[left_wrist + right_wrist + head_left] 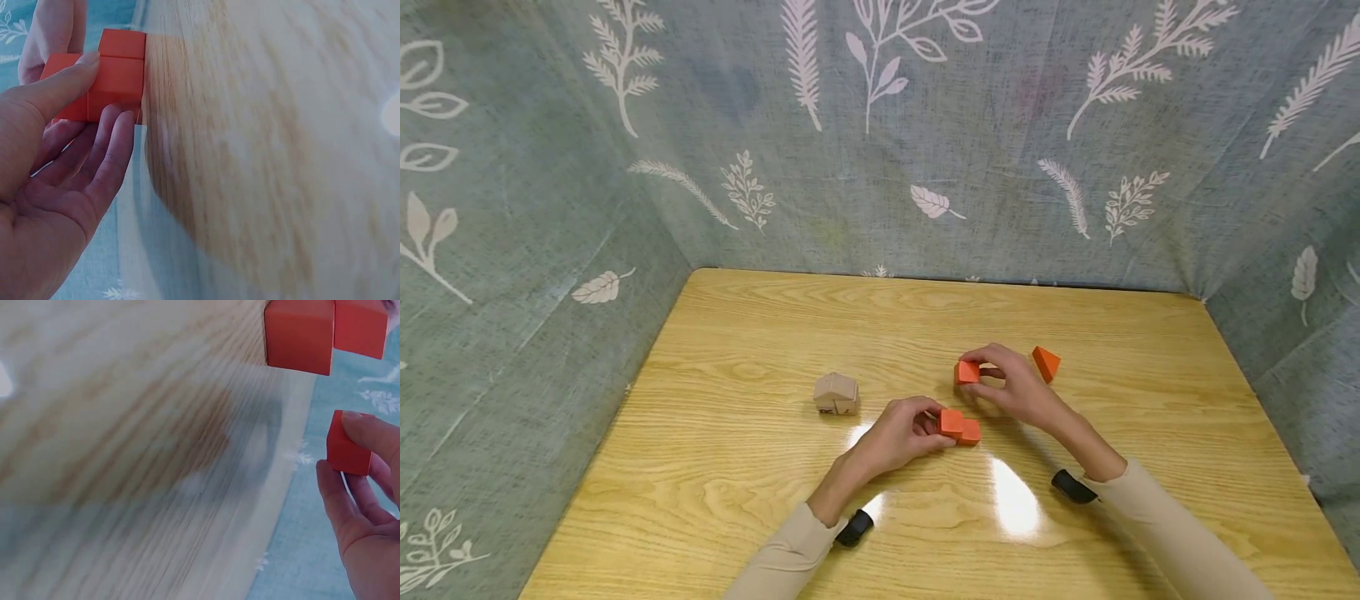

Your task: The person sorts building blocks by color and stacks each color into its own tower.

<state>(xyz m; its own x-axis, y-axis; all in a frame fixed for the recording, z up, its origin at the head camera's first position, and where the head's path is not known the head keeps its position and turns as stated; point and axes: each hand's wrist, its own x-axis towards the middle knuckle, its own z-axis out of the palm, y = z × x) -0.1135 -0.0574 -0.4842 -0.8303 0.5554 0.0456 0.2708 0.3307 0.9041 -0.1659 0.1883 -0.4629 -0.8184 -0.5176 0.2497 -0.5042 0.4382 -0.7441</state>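
Two orange-red cubes lie side by side on the table, the right one (971, 432) plainest in the head view. An upper cube (951, 422) rests on the left one (117, 81). My left hand (901, 433) holds this upper cube, its thumb on one face and fingers on the opposite side. Slightly farther back, my right hand (1015, 385) pinches another orange-red cube (350, 447) between thumb and fingers, apart from the stacked ones. An orange triangular block (1047, 364) lies beyond the right hand's knuckles.
Left of the hands stands a small group of plain wooden blocks (836, 393) with a roof-like top and dark markings. The wooden table (715, 483) meets a leaf-patterned grey-green cloth (850, 200) at its back and sides.
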